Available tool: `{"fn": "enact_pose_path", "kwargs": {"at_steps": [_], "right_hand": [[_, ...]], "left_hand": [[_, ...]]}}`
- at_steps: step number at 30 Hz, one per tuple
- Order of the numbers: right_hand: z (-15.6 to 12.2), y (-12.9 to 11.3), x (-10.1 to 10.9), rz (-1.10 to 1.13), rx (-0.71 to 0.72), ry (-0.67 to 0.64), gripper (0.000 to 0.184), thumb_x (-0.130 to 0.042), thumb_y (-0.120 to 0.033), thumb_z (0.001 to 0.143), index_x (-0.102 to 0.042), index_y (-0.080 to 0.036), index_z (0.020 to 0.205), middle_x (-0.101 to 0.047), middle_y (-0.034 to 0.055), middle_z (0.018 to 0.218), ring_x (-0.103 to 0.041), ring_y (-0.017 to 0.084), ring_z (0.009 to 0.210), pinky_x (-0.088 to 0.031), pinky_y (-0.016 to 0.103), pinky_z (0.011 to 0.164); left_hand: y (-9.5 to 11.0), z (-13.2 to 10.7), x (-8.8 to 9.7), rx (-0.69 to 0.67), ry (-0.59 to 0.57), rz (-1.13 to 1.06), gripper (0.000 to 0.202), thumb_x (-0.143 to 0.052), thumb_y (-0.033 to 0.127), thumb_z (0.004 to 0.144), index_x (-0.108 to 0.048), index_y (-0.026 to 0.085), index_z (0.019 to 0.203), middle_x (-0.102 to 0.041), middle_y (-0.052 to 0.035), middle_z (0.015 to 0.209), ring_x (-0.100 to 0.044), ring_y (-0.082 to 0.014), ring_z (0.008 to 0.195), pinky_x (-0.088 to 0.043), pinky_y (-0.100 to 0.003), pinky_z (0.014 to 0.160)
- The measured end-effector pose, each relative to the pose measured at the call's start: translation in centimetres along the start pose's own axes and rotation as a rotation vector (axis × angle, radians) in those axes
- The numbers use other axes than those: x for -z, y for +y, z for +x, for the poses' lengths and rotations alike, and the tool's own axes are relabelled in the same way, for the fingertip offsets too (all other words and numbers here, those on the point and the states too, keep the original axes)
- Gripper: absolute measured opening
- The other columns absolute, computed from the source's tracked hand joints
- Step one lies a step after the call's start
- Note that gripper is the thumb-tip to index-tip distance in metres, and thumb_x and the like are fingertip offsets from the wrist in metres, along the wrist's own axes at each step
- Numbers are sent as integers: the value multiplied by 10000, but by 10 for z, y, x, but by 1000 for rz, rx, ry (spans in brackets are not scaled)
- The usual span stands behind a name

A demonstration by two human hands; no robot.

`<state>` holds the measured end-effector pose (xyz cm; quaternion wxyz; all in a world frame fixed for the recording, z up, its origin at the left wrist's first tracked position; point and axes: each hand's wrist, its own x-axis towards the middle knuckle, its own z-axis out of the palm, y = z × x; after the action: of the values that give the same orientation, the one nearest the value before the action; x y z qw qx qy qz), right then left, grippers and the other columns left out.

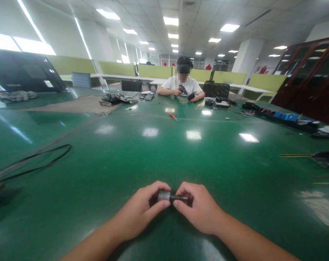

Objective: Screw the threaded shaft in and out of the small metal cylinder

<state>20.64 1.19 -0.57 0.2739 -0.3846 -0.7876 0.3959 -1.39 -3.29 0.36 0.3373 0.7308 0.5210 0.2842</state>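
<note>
Low in the middle of the head view, a small cylindrical metal part (164,195) lies level between my hands. Its left end is a grey barrel, and a dark ribbed shaft runs out to the right. My left hand (138,208) is closed on the barrel, thumb in front and fingers behind. Around the shaft my right hand (204,208) is closed too, with its fingertips near the ribbed section. The shaft's far right end is partly hidden in the right palm. Green table surface (164,159) lies beneath both hands.
A black cable loop (52,159) lies at left. Thin yellow rods (295,156) stick out at right, beside a dark bundle (326,158). Farther off lie a red screwdriver (173,116), electronic parts (118,98) and a blue-filled tray (285,116). Opposite sits a person (180,85) holding a drill-like tool.
</note>
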Motion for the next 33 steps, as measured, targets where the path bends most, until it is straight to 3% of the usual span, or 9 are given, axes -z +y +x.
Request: {"fn": "enact_pose_path", "kwargs": {"at_steps": [33], "right_hand": [[-1,2,-2,28,-24,8,41,-642,-217,826,-616,-190,809,-620,-25,692,-546,120,616,-380,222,588]], "left_hand": [[0,2,2,9,4,-33,181,-578,280,963,-597,266,1142,-666,20,1013,-609,-178,927,-425,-266,826]]}}
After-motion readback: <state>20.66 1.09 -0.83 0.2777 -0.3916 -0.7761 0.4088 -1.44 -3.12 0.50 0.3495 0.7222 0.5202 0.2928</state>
